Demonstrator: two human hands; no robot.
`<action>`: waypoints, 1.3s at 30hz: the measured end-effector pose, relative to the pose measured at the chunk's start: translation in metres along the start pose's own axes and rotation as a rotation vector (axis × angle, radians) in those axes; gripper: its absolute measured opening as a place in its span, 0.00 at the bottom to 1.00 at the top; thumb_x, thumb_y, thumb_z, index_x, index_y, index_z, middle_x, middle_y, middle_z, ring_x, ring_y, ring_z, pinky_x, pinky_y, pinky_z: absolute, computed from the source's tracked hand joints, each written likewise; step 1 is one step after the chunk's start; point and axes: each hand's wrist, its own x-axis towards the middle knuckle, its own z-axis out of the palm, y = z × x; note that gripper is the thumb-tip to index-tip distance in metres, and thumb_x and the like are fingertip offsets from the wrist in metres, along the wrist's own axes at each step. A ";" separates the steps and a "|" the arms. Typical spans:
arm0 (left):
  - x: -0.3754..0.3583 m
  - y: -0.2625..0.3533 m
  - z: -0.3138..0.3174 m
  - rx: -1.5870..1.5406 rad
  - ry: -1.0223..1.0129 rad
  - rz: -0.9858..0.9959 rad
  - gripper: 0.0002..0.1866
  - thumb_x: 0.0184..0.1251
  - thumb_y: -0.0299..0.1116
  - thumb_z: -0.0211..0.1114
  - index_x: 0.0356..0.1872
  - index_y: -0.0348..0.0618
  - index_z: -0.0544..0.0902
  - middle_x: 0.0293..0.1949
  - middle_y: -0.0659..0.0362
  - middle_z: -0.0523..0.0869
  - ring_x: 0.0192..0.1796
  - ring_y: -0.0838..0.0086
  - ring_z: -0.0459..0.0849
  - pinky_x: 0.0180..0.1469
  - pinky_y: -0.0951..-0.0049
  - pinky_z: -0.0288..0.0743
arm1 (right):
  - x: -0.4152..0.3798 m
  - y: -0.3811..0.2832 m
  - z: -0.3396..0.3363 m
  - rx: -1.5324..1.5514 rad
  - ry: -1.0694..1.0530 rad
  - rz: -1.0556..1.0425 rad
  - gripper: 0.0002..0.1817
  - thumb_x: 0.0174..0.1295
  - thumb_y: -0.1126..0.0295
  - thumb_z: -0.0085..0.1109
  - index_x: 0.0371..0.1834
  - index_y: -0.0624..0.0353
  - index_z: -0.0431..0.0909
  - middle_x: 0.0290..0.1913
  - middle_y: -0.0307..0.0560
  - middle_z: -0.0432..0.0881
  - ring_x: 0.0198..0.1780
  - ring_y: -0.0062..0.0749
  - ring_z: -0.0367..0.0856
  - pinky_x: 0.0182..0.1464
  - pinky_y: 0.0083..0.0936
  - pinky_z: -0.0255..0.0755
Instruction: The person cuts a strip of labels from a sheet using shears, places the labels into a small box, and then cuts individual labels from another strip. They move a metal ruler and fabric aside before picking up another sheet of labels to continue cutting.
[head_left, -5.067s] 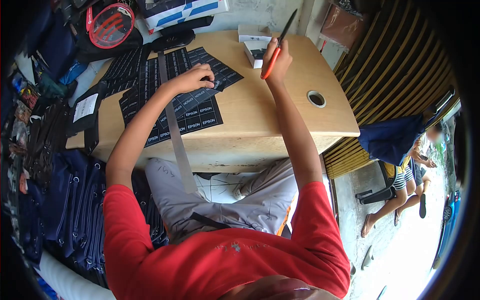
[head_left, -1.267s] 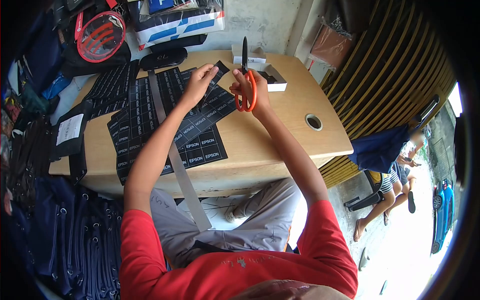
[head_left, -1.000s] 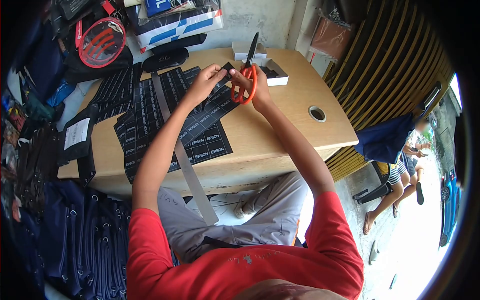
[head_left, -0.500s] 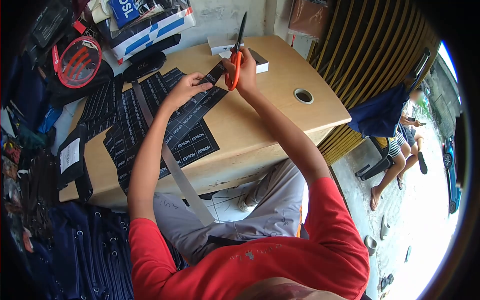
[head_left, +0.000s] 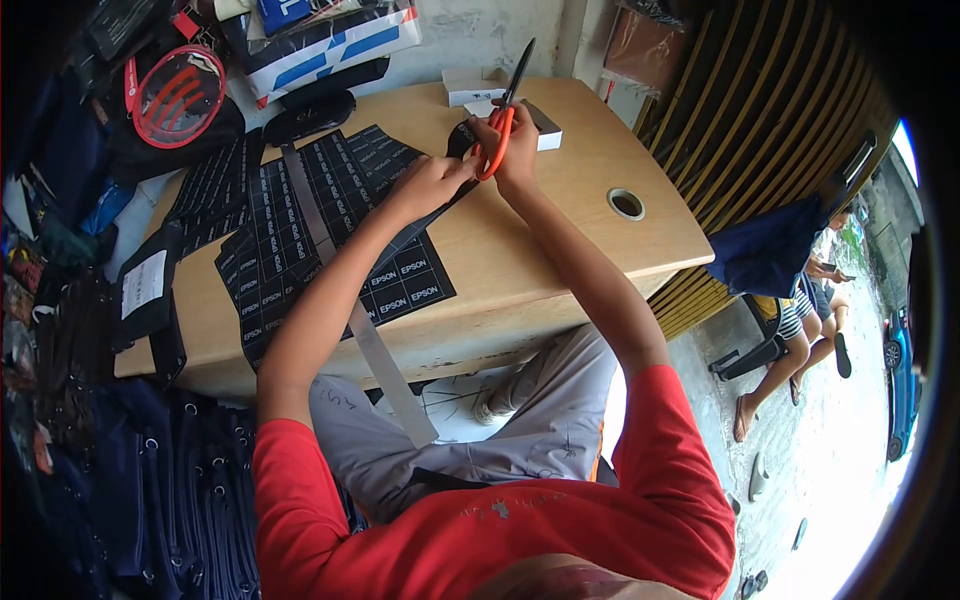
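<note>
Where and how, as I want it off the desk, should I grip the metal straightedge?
Probably best by the near end of the metal straightedge, thumb above and fingers below, coming from the seated side: it is flat, and that end juts past the desk.

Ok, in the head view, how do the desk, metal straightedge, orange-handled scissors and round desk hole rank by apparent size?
1. Desk
2. Metal straightedge, partly hidden
3. Orange-handled scissors
4. Round desk hole
</note>
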 end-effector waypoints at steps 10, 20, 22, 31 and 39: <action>0.004 -0.005 -0.005 -0.607 0.251 -0.014 0.49 0.71 0.43 0.64 0.77 0.52 0.34 0.66 0.51 0.67 0.43 0.74 0.79 0.41 0.77 0.75 | -0.004 -0.015 0.004 0.233 0.000 0.043 0.22 0.55 0.79 0.70 0.50 0.65 0.69 0.35 0.44 0.82 0.35 0.24 0.82 0.35 0.21 0.76; 0.010 -0.018 -0.004 -0.188 0.396 0.351 0.38 0.65 0.39 0.70 0.72 0.46 0.60 0.57 0.55 0.78 0.48 0.71 0.79 0.46 0.72 0.75 | -0.006 -0.016 0.004 0.355 0.003 0.189 0.24 0.54 0.80 0.69 0.52 0.64 0.68 0.38 0.48 0.80 0.39 0.29 0.83 0.37 0.25 0.78; 0.010 -0.020 -0.007 -0.372 0.095 0.140 0.22 0.69 0.36 0.66 0.60 0.41 0.73 0.51 0.53 0.83 0.50 0.72 0.80 0.51 0.72 0.72 | -0.007 -0.020 0.005 0.286 -0.038 0.175 0.25 0.53 0.80 0.70 0.51 0.64 0.67 0.37 0.47 0.81 0.39 0.29 0.83 0.39 0.25 0.78; 0.004 -0.016 -0.020 -0.166 0.243 0.070 0.16 0.73 0.37 0.60 0.53 0.34 0.75 0.44 0.48 0.84 0.46 0.63 0.83 0.51 0.67 0.73 | -0.009 -0.023 0.010 0.101 -0.257 0.122 0.44 0.47 0.73 0.79 0.68 0.63 0.63 0.38 0.40 0.79 0.39 0.24 0.79 0.41 0.23 0.75; 0.000 0.013 -0.013 0.377 0.694 0.464 0.14 0.72 0.37 0.60 0.47 0.35 0.75 0.34 0.45 0.82 0.41 0.47 0.82 0.46 0.56 0.74 | -0.013 -0.019 0.004 -0.266 -0.153 0.030 0.39 0.45 0.79 0.71 0.66 0.60 0.68 0.31 0.44 0.83 0.32 0.23 0.79 0.37 0.24 0.75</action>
